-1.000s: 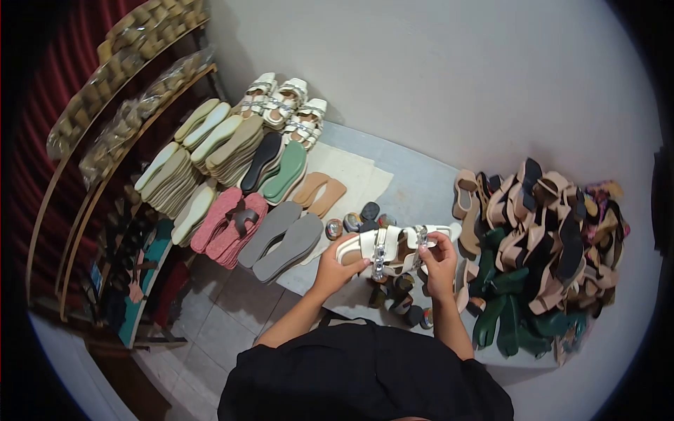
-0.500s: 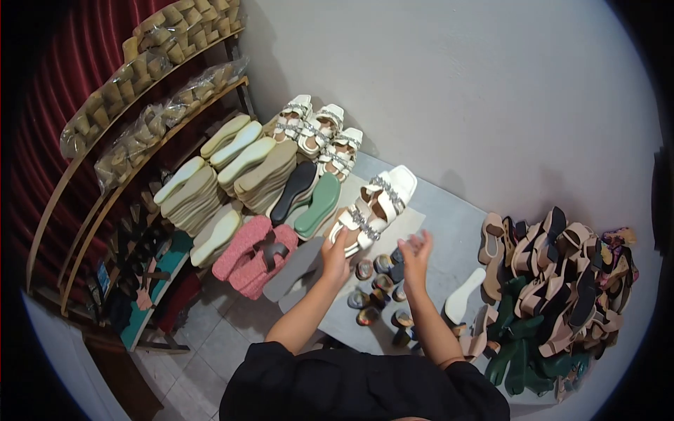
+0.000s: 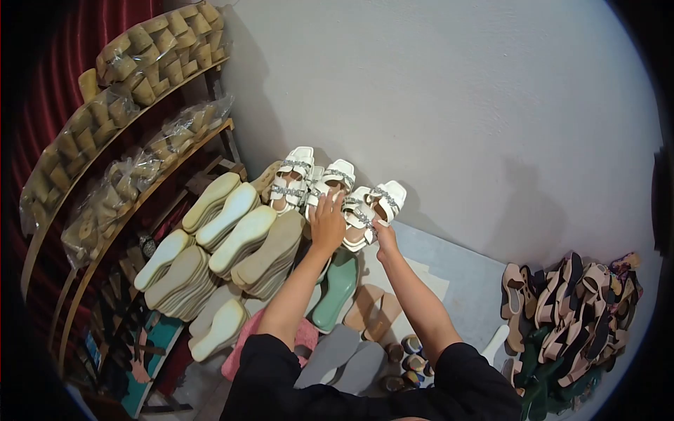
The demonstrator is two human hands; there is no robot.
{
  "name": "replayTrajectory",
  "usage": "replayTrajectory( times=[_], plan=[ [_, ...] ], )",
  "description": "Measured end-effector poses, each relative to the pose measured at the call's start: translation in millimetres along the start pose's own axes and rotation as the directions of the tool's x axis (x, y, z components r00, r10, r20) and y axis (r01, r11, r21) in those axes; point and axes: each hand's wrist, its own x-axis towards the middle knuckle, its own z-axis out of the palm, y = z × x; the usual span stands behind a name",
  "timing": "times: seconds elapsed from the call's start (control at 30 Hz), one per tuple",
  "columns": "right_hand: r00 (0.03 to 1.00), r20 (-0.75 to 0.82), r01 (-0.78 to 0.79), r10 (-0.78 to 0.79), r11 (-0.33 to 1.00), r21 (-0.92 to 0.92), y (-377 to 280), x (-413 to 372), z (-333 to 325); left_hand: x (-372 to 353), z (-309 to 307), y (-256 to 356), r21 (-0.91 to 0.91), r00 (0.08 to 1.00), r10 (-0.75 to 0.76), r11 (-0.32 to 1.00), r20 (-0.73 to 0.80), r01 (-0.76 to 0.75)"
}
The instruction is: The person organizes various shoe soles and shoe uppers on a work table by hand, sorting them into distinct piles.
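White sandals with jewelled straps stand in a row at the back of the table against the wall. My right hand (image 3: 386, 240) grips the side of the rightmost white sandal (image 3: 357, 238), thumb along its edge. Over the middle white sandal (image 3: 341, 170) lies my left hand (image 3: 328, 223), its fingers stretched out and touching it. Another white sandal (image 3: 296, 160) stands at the left of the row. Closest below my hands are a green sole (image 3: 338, 291) and a pair of tan insoles (image 3: 371, 310).
Stacks of cream soles (image 3: 243, 238) rise on the left, by a shelf (image 3: 158, 168) of bagged heel blocks. Pink sandals (image 3: 242, 344), grey soles (image 3: 333, 354) and small round containers (image 3: 414, 361) lie nearer me. A shoe pile (image 3: 579, 323) fills the right end.
The jewelled sandal has gone from the table's middle to the row at the back. My left hand has let go of it; my right hand now grips it. The view has shifted.
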Motion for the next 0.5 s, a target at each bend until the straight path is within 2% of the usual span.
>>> replayTrajectory(
  times=[0.07, 0.17, 0.23, 0.3, 0.33, 0.37, 0.43, 0.5],
  plan=[
    [1.0, 0.014, 0.011, -0.01, 0.999, -0.053, 11.6, 23.0, 8.4, 15.4, 20.8, -26.8, 0.179, 0.985, 0.104, 0.976, 0.139, -0.128],
    [0.999, -0.028, 0.021, -0.024, 0.996, -0.091, 21.5, 48.0, 24.8, 28.8, 32.9, -58.6, 0.168, 0.957, -0.006, 0.985, 0.29, -0.045],
    [0.998, -0.069, 0.005, -0.012, 0.995, -0.096, 26.1, 60.9, 35.2, 34.0, 38.1, -71.9, 0.101, 0.967, -0.04, 0.995, 0.253, 0.014],
    [0.996, -0.015, 0.089, -0.091, 0.991, -0.1, 43.4, 82.9, 36.1, 35.7, 42.7, -80.3, 0.027, 0.972, -0.069, 0.998, 0.226, 0.064],
    [0.993, -0.051, 0.091, -0.11, 0.956, -0.279, 54.9, 94.2, 37.1, 37.2, 43.7, -83.6, 0.039, 0.969, -0.047, 0.999, 0.242, 0.038],
    [0.988, -0.082, 0.084, -0.134, 0.89, -0.449, 66.1, 103.8, 36.9, 37.9, 44.5, -85.6, 0.034, 0.968, -0.043, 0.999, 0.247, 0.035],
    [0.989, -0.13, -0.042, -0.076, 0.689, -0.723, 63.0, 93.9, 38.6, 35.6, 44.0, -86.8, 0.026, 0.964, -0.034, 0.999, 0.263, 0.028],
    [0.97, -0.233, -0.196, -0.068, 0.346, -0.917, 29.7, 63.8, 46.9, 34.5, 41.9, -87.2, 0.01, 0.964, -0.023, 1.0, 0.265, 0.021]
  ],
)
